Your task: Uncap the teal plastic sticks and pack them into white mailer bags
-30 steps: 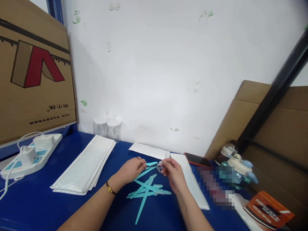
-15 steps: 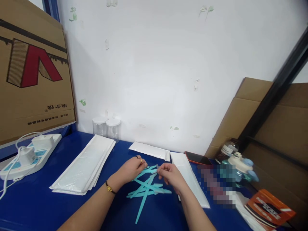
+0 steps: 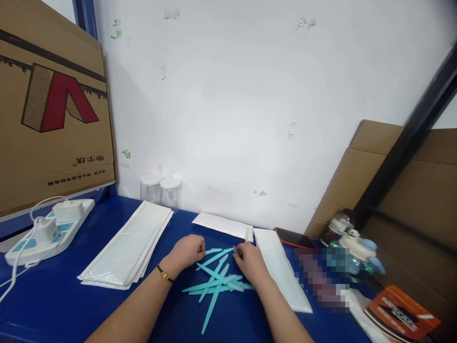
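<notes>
Several thin turquoise sticks (image 3: 213, 299) lie crossed in a loose pile on the blue table (image 3: 117, 314). My left hand (image 3: 189, 253) is at the pile's upper left, its fingers closed on the end of a turquoise stick (image 3: 214, 250). At the upper right of the pile, my right hand (image 3: 249, 261) has its fingers pinched together beside a small greyish tip; what it grips is mostly hidden. A white packet (image 3: 223, 226) lies behind both hands, and another white packet (image 3: 285, 276) is under and right of my right forearm.
Stacked white packets (image 3: 124, 245) and two clear jars (image 3: 160, 193) stand left, with a power strip (image 3: 53, 228) beyond. At right are a phone (image 3: 294, 237), a dark bottle (image 3: 337, 226), a teal-and-cream object (image 3: 357, 252) and an orange pouch (image 3: 402, 312). A white wall rises behind.
My left hand has moved left, away from my right hand, with a stick in its fingers. Some sticks in the pile have shifted and spread. The view has turned slightly left.
</notes>
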`<state>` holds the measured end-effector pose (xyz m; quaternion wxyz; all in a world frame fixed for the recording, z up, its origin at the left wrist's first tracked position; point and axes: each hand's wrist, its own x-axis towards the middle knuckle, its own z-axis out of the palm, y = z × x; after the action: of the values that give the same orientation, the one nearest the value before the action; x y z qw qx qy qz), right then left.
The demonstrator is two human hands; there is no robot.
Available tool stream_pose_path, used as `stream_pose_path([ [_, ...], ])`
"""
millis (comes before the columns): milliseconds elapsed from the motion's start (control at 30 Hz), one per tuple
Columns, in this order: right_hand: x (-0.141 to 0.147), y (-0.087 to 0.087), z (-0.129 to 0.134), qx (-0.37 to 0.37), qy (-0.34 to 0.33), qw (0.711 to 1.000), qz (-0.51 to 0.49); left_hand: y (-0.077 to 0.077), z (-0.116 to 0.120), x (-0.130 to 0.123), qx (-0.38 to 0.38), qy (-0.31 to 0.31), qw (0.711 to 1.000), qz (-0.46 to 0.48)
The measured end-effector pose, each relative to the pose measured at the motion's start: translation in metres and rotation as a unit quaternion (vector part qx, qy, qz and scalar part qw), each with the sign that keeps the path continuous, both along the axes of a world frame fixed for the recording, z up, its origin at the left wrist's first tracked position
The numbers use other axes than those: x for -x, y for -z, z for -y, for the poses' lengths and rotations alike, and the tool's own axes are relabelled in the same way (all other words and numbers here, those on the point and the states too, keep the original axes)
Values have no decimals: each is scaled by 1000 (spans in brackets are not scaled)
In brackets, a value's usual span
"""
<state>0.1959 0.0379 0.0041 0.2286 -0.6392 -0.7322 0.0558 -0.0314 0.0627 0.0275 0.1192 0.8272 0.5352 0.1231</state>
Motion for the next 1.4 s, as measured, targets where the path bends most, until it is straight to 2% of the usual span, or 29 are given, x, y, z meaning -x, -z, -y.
stream_pose_path([
  [133, 12, 1, -1, 15, 42, 995, 93, -1, 1, -2, -24, -1, 999, -23],
  [267, 9, -2, 1, 2, 70, 994, 89, -1, 1, -3, -43, -13, 998, -45],
  [367, 0, -6, 4, -14, 67, 997, -20, -4, 0, -1, -31, -5, 999, -36],
  [433, -7, -8, 5, -6, 33, 992, -123, -8, 0, 1, -22, 2, 1000, -12],
  [567, -14, -11, 7, 15, -40, 957, -287, -14, 4, 1, -13, 52, 996, 72],
  [667, -12, -10, 7, 43, -67, 935, -346, -16, 7, -2, -4, 88, 990, 108],
  [1233, -3, -5, 5, 63, -88, 923, -369, -20, 13, -7, 12, 129, 983, 134],
  [1400, -8, -12, 7, 47, -71, 923, -375, -19, 10, -2, 5, 104, 984, 143],
])
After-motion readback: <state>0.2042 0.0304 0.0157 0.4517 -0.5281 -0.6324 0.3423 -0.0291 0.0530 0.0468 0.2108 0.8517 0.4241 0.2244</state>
